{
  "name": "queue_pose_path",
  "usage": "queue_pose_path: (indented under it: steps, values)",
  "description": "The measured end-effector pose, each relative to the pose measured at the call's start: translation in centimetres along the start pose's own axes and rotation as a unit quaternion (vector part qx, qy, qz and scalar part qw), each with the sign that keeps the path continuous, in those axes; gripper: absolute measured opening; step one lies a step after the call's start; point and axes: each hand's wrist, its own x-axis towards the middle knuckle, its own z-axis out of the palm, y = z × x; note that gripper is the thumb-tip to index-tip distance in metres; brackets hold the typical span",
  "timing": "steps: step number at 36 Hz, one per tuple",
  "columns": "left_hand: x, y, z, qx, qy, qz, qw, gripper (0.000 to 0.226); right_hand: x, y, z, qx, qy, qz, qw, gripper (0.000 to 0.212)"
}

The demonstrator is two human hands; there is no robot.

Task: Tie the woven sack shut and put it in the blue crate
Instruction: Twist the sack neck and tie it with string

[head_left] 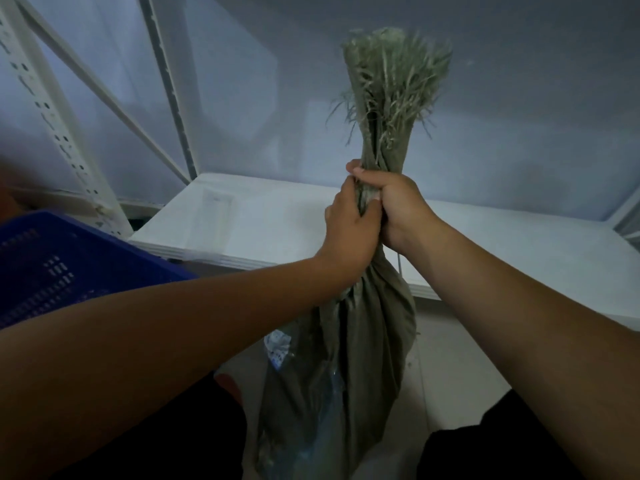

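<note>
A person's two bare hands clench the gathered neck of a grey-green woven sack (349, 358), which hangs upright in front of a low white shelf board (242, 223), its lower part dropping toward the pale tiled floor (450, 368) between the person's dark-clad legs. The left hand (349, 226) wraps the twisted neck from the left, fingers curled tight around the fabric; the right hand (391, 206) grips just beside and slightly above it, touching the left, thumb pressed across the bunched cloth. Above the two fists the sack's open mouth stands up in a frayed plume of loose pale fibres (391, 84). Below the grip the fabric fans out in long folds, and crumpled clear plastic (280, 344) shows against the sack's left side. A blue perforated plastic crate (52, 265) sits at the left edge of the view, well apart from the sack, beside the slotted upright of a white metal rack (59, 133). Whether any cord binds the neck cannot be told.
</note>
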Motion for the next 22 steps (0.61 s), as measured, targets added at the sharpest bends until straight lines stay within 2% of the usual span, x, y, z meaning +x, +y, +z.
queue_pose_path:
  steps: [3,5,8,13,18,22]
  values:
    - [0.0,-0.2,0.7,0.016,0.058,0.002,0.998,0.062,-0.5,0.2,0.5,0.006,-0.010,0.003,1.000,0.014]
    - [0.2,-0.1,0.8,-0.018,0.080,-0.003,0.997,0.062,-0.5,0.2,0.7,0.005,-0.005,-0.001,1.000,0.017]
    - [-0.1,0.8,0.8,-0.057,0.107,-0.002,0.993,0.049,-0.3,0.0,0.8,-0.006,0.003,-0.006,1.000,0.026]
    - [-0.1,2.8,0.6,-0.205,0.140,-0.045,0.968,0.028,-0.7,-0.5,0.5,0.021,0.015,-0.014,1.000,0.023]
    - [1.2,2.6,-0.4,-0.136,0.191,-0.046,0.971,0.029,-1.0,-0.9,0.2,0.011,-0.005,0.020,1.000,0.017]
    - [2.0,2.6,-1.3,-0.140,0.166,-0.078,0.973,0.030,-0.8,-1.0,0.1,-0.014,0.004,0.018,1.000,0.020]
